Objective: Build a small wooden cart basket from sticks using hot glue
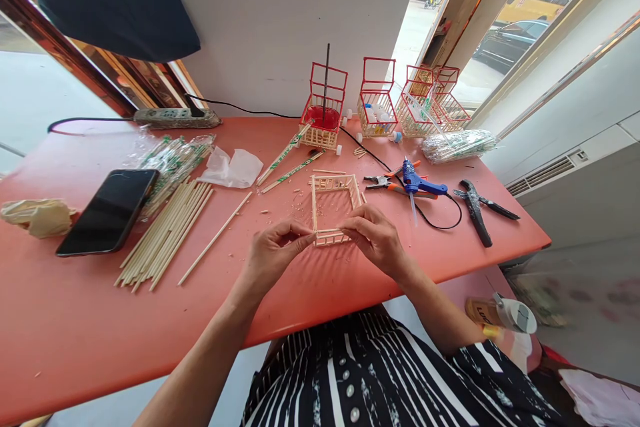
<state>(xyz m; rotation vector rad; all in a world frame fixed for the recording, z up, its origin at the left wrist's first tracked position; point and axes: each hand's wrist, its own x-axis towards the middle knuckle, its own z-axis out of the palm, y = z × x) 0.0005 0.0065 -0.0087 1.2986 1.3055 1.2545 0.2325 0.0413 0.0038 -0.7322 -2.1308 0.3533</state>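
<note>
A small rectangular frame of thin wooden sticks [332,237], with low slatted sides, rests on the red table in front of me. My left hand [275,253] pinches its near left corner between thumb and fingertips. At the near right side, my right hand [375,237] is closed with its fingertips on the top rail and hides that corner. Wood crumbs lie around the frame. Beyond it is a pair of chopsticks in printed paper, one [293,172] flat on the table. A single bare chopstick [215,239] lies left of my left hand.
Bare chopsticks [167,233] and a black phone [109,212] lie left. Right are a blue glue gun [417,181], orange-handled pliers [383,182] and black-handled cutters [475,210]. Red-trimmed stick baskets [377,117] line the back; a power strip [175,118] sits back left.
</note>
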